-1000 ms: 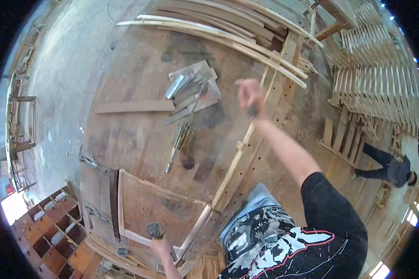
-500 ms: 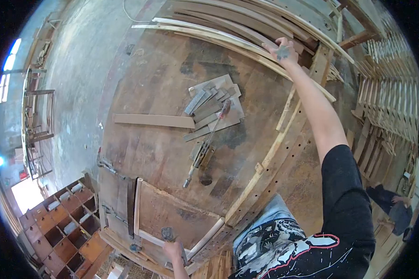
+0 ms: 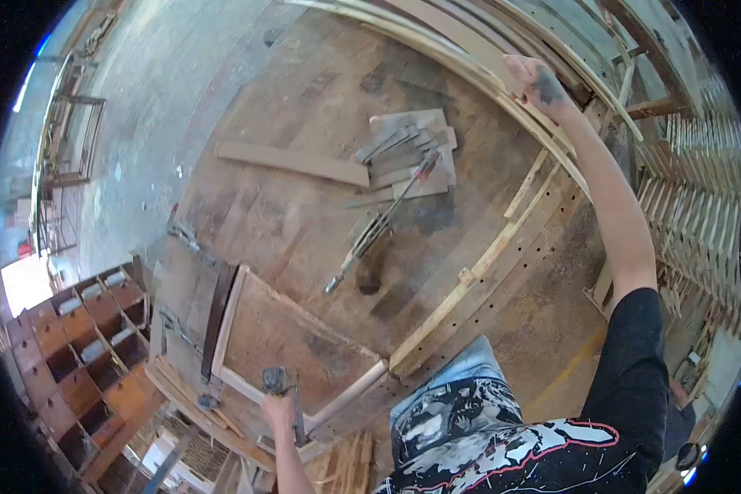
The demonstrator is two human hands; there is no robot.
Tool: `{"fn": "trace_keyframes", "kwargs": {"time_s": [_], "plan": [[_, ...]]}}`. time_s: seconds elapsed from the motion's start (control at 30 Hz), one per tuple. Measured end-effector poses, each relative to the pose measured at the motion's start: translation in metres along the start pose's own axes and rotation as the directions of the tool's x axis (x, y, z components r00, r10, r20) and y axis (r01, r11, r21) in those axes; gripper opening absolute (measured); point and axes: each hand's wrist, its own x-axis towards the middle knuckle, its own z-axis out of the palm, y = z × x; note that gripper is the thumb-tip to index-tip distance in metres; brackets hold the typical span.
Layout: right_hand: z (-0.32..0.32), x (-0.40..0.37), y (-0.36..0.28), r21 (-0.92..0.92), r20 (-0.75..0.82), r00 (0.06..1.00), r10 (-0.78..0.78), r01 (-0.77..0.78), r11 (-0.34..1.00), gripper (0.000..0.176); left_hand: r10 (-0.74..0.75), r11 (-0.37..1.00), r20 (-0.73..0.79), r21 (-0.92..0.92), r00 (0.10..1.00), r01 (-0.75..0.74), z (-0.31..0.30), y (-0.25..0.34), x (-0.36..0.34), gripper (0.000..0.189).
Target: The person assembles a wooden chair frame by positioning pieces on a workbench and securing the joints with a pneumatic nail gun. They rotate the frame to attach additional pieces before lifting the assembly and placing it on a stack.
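My right hand (image 3: 542, 89), with a grey patch on its back, is closed at the edge of a stack of long wooden strips (image 3: 461, 59). Its fingers appear curled round one pale strip. At lower left, my left hand (image 3: 279, 408) is closed just below a dark block-like piece (image 3: 276, 379). A narrow metal bar (image 3: 297, 413) stands beside it; what the fingers grip is hard to make out. Next to this hand lies a frame of pale wooden strips (image 3: 354, 397) on the worktable (image 3: 280, 230).
Mid-table are a long bar tool (image 3: 370, 235) with a red part, thin flat pieces (image 3: 407, 160) and a flat board (image 3: 292, 162). Clamps (image 3: 188, 237) line the left edge. A pigeonhole cabinet (image 3: 74, 358) stands lower left, slatted wood racks (image 3: 692, 198) at right.
The view has shifted, moving the table contents up and mostly rightward at the top. My right hand's spread fingers have closed at the strips. My left hand stays beside the frame corner.
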Motion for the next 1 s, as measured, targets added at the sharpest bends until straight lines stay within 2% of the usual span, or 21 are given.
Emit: {"fn": "trace_keyframes", "kwargs": {"time_s": [0.03,0.07,0.1,0.17,0.2,0.23,0.27,0.3,0.37,0.57,0.6,0.7,0.73,0.8,0.87,1.0], "plan": [[0.010,-0.020,-0.023,0.142,0.045,0.998,0.041,-0.048,0.989,0.051,0.025,1.000,-0.021,-0.018,0.999,-0.026,0.001,-0.005,0.000,0.043],[0.019,-0.041,-0.030,0.211,0.122,0.993,0.000,-0.026,0.977,0.052,0.020,0.999,-0.002,-0.034,1.000,-0.020,0.000,-0.009,0.002,0.043],[0.040,-0.070,-0.030,0.338,0.135,0.991,-0.016,-0.031,0.941,0.044,0.013,0.999,0.020,-0.048,1.000,-0.012,0.000,-0.014,0.003,0.043],[0.095,-0.141,-0.044,0.473,0.173,0.984,0.031,-0.110,0.874,0.031,0.031,0.998,0.035,-0.060,0.999,-0.029,0.007,-0.032,0.010,0.044],[0.124,-0.182,-0.064,0.485,0.198,0.976,0.095,-0.182,0.855,0.024,0.036,0.998,0.026,-0.049,0.999,-0.035,0.007,-0.036,0.010,0.044],[0.146,-0.219,-0.080,0.445,0.331,0.923,0.194,-0.334,0.831,0.018,0.045,0.998,0.018,-0.038,0.999,-0.044,0.008,-0.038,0.008,0.044],[0.178,-0.257,-0.099,0.462,0.363,0.898,0.249,-0.406,0.789,0.019,0.060,0.998,0.010,-0.026,0.998,-0.060,0.009,-0.038,0.007,0.044],[0.218,-0.295,-0.098,0.382,0.325,0.910,0.259,-0.377,0.844,0.019,0.070,0.997,0.009,-0.014,0.998,-0.070,0.008,-0.038,0.005,0.044],[0.270,-0.342,-0.128,0.198,0.188,0.981,0.043,-0.081,0.977,0.019,0.087,0.996,0.012,0.009,0.996,-0.087,0.008,-0.039,-0.003,0.044],[0.387,-0.425,-0.128,-0.013,-0.010,1.000,0.020,-0.020,1.000,0.020,0.196,0.979,0.010,0.053,0.981,-0.196,0.013,-0.061,-0.005,0.041],[0.394,-0.435,-0.125,-0.081,0.014,0.998,0.056,-0.055,0.995,0.021,0.215,0.976,-0.002,0.043,0.977,-0.215,0.016,-0.068,-0.003,0.040],[0.402,-0.450,-0.116,-0.274,0.030,0.992,-0.122,0.126,0.953,0.023,0.308,0.948,-0.013,-0.084,0.951,-0.308,0.015,-0.082,0.000,0.039],[0.406,-0.453,-0.115,-0.330,0.091,0.994,-0.062,0.089,0.940,0.027,0.318,0.941,-0.018,-0.115,0.948,-0.318,0.017,-0.086,0.003,0.039],[0.414,-0.457,-0.114,-0.412,0.121,0.992,-0.041,0.088,0.907,0.028,0.338,0.926,-0.025,-0.168,0.941,-0.337,0.021,-0.096,0.009,0.039],[0.426,-0.456,-0.115,-0.473,0.168,0.986,0.018,0.064,0.878,0.029,0.354,0.923,-0.028,-0.155,0.935,-0.354,0.020,-0.098,0.012,0.039],[0.429,-0.449,-0.121,-0.431,0.217,0.974,0.064,0.037,0.902,0.027,0.366,0.911,-0.040,-0.190,0.930,-0.367,0.021,-0.098,0.013,0.038]]}}
